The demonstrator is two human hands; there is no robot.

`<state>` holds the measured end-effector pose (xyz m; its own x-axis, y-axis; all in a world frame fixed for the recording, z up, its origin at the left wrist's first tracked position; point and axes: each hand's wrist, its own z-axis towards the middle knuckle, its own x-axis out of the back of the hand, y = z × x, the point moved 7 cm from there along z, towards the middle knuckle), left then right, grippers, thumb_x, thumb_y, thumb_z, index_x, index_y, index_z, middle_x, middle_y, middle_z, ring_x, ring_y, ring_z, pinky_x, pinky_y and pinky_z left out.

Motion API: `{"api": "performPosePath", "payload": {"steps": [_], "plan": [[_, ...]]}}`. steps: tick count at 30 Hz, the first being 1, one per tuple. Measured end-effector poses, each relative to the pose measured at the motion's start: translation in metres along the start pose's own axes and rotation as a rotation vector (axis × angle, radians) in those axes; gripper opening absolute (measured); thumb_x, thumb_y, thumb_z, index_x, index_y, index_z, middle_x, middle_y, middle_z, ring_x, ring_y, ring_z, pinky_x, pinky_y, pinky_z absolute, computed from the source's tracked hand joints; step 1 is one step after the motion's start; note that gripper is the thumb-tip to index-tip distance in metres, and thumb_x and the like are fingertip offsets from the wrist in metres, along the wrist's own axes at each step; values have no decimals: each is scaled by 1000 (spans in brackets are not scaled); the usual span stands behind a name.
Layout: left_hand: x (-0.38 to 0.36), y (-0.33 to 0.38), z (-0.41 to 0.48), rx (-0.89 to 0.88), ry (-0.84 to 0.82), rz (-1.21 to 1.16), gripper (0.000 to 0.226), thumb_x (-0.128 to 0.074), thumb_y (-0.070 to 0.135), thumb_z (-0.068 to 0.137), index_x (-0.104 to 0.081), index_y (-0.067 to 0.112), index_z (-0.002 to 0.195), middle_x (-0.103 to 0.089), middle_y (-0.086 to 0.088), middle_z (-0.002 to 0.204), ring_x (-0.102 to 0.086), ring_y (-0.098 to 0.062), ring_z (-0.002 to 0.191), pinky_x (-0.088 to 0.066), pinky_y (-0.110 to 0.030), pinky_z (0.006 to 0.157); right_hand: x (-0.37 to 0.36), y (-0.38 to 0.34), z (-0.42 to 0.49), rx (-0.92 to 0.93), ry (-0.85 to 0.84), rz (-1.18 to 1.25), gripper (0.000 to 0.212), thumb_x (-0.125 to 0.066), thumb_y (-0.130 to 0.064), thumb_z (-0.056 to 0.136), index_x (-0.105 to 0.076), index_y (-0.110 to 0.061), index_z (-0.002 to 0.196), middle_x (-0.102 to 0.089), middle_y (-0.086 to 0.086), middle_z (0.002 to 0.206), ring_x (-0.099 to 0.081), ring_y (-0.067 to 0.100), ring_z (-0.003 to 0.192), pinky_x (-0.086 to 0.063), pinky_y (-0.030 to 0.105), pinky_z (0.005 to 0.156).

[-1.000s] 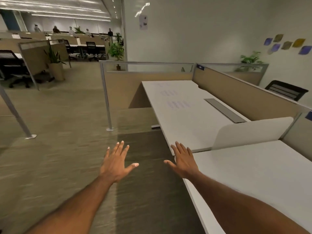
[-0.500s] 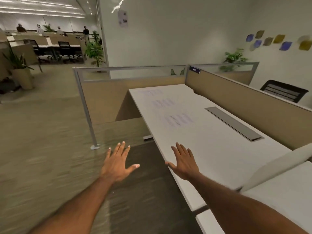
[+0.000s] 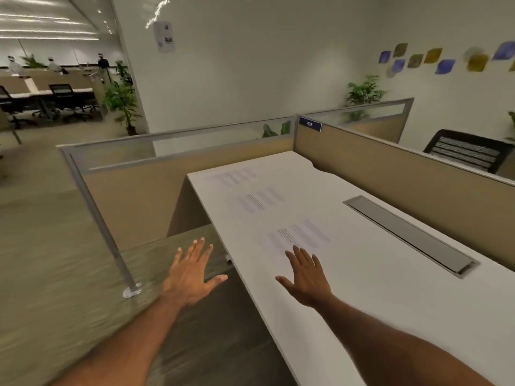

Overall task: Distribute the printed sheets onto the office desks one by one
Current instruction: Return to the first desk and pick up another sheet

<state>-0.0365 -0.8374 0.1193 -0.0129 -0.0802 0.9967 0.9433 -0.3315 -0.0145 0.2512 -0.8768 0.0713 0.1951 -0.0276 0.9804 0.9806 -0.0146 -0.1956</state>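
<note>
- Neither hand grips anything: the left hand [image 3: 192,271] is flat and palm-down with fingers spread wide, over the carpet just off the desk's front edge.
- Right hand [image 3: 305,277] is likewise flat with fingers straight, above the white desk [image 3: 390,296] near its front edge; whether the palm touches the tabletop cannot be told.
- Its fingertips [image 3: 295,250] reach the near edge of the nearest printed sheet [image 3: 301,235], which lies flat a little in from the front edge.
- A middle printed sheet [image 3: 257,200] and a far printed sheet [image 3: 234,174] lie further along the same front side, towards the far left corner, each apart from the next.
- Print on all three sheets is blurred and cannot be read.
- A small blue tag [image 3: 310,124] on the partition post at the far corner reads "435".
- A grey cable-slot cover [image 3: 412,235] is set into the tabletop along the back edge, lid closed.
- Beige partitions [image 3: 390,162] with glass tops wall the back and far end.
- A paper notice [image 3: 165,36] on the wall is unreadable.
- A black mesh chair [image 3: 468,151] stands behind the back partition.
</note>
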Motion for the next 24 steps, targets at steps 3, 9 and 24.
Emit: {"api": "performPosePath", "payload": {"steps": [3, 9, 24], "plan": [[-17, 6, 58, -63, -32, -6, 103, -16, 86, 78, -6, 21, 157, 4, -5, 166, 5, -21, 153, -2, -51, 124, -6, 18, 31, -38, -6, 16, 81, -25, -71, 93, -6, -25, 158, 5, 2, 167, 5, 22, 154, 2, 46, 125], [-63, 37, 166, -275, -73, -36, 102, -6, 86, 76, 1, 24, 157, 13, -2, 164, 11, -20, 152, 5, -49, 123, -20, 61, 88, -185, 23, 29, 79, -30, -67, 95, -11, -22, 157, 0, 3, 167, 2, 20, 154, 1, 44, 125], [-120, 120, 348, -696, -173, -105, 101, -3, 85, 74, -1, 27, 157, 12, 2, 164, 10, -17, 152, 4, -47, 122, -52, 124, 115, -824, 42, 209, 88, -35, -70, 92, -5, -19, 158, 5, 3, 167, 5, 22, 154, 1, 47, 123]]}}
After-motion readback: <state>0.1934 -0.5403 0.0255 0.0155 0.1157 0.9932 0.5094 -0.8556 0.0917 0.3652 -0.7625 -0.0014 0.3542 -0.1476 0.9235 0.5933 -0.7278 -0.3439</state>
